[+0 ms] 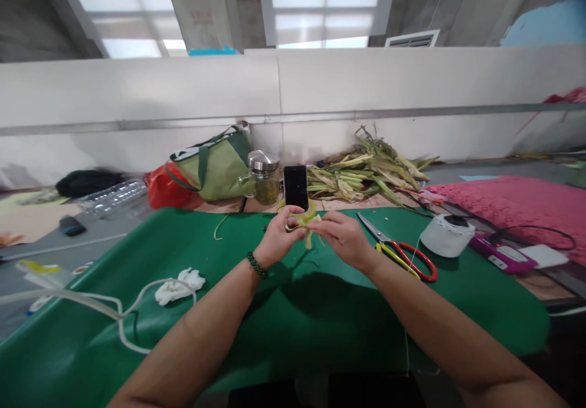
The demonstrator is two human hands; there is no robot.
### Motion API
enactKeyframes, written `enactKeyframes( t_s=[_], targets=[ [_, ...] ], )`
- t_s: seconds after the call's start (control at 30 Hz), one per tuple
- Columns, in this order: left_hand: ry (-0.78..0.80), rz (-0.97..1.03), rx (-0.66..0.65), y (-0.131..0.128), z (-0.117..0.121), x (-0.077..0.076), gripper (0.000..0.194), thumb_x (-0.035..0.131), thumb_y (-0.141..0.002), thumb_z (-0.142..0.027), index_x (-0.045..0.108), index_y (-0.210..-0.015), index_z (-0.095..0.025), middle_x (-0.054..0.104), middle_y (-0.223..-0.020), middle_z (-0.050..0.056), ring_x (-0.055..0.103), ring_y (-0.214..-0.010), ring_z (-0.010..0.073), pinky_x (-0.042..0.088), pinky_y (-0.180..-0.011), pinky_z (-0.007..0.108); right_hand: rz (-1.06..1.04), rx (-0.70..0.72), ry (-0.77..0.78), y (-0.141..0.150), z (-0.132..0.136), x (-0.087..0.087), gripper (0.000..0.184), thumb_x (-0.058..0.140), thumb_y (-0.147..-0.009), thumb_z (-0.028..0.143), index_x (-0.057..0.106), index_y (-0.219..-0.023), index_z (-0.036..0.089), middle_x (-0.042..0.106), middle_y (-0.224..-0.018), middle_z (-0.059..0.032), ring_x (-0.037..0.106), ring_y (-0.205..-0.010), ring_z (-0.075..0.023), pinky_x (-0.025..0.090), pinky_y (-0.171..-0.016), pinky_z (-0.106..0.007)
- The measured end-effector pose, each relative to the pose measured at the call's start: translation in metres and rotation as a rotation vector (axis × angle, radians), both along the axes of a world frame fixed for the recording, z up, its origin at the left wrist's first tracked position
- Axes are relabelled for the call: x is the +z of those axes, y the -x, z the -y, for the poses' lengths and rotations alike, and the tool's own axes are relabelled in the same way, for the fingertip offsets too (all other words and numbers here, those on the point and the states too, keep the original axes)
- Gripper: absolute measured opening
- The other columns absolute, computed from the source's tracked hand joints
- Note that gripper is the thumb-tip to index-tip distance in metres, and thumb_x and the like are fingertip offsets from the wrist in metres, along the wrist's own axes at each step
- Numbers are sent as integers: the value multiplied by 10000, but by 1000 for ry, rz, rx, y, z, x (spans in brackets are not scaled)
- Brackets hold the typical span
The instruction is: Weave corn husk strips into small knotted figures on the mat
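My left hand point(281, 237), with a dark green bead bracelet point(257, 265) at its wrist, pinches a pale green strip of corn husk point(308, 237). From the other side, the fingers of my right hand point(344, 237) close on the same husk. Both hands meet above the green mat point(293, 310), and the fingertips partly hide the strip. Just behind them a black phone point(295, 187) stands upright, with a yellowish ring-shaped roll point(307, 207) at its foot. Red-handled scissors point(389, 243) lie to the right of my right hand, beside a yellow-handled tool point(397, 259).
A heap of corn husks point(366, 170) lies at the back. Left of the phone stand a glass jar point(264, 179) and a green bag point(215, 167). A white thread spool point(447, 236) sits at right; crumpled tissue point(179, 286) and a white cable point(121, 316) lie at left.
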State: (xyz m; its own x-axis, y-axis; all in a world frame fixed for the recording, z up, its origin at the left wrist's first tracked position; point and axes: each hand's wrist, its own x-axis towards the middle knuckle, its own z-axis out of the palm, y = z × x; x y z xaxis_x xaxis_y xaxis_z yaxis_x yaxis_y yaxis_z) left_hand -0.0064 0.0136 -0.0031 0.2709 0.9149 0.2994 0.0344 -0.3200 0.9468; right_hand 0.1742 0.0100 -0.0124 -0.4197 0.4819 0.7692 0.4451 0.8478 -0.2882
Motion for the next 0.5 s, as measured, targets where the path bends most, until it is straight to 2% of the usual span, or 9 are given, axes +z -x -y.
enactKeyframes(
  t_s=[0.07, 0.13, 0.2, 0.33, 0.5],
  targets=[
    [-20, -13, 41, -2, 1, 0, 343, 720, -629, -205, 521, -907, -176, 553, -590, -64, 519, -563, 93, 387, -539, 203, 94, -94, -188, 3, 4, 2, 242, 486, -931, 255, 723, -926, 205, 612, -731, -55, 556, -713, -156, 451, -657, -272],
    [-5, 10, 55, -3, 1, 0, 354, 734, -622, -224, 500, -884, -177, 560, -600, -61, 522, -567, 90, 388, -540, 201, 156, -126, -238, 5, 7, 2, 247, 479, -934, 246, 719, -909, 190, 590, -688, -50, 539, -684, -155, 443, -647, -269],
    [46, 61, 47, -2, 0, -1, 380, 754, -613, -258, 485, -869, -179, 558, -605, -65, 534, -567, 89, 418, -559, 210, 140, -87, -164, 6, 7, 2, 255, 455, -945, 240, 702, -952, 177, 586, -695, -45, 546, -668, -145, 451, -626, -252],
    [238, 182, -41, 3, -3, 0, 454, 799, -567, -317, 470, -850, -183, 569, -630, -65, 559, -560, 89, 473, -589, 241, 51, 112, 62, -1, 1, 3, 283, 407, -951, 188, 655, -1088, 190, 635, -912, -77, 616, -804, -143, 504, -697, -255],
    [373, 230, -116, 7, -2, 3, 472, 827, -544, -299, 480, -841, -180, 596, -666, -46, 570, -562, 83, 450, -567, 217, 77, 187, 108, -7, -2, 6, 227, 508, -902, 201, 677, -1052, 223, 660, -952, -72, 637, -835, -155, 520, -728, -270]
  ],
)
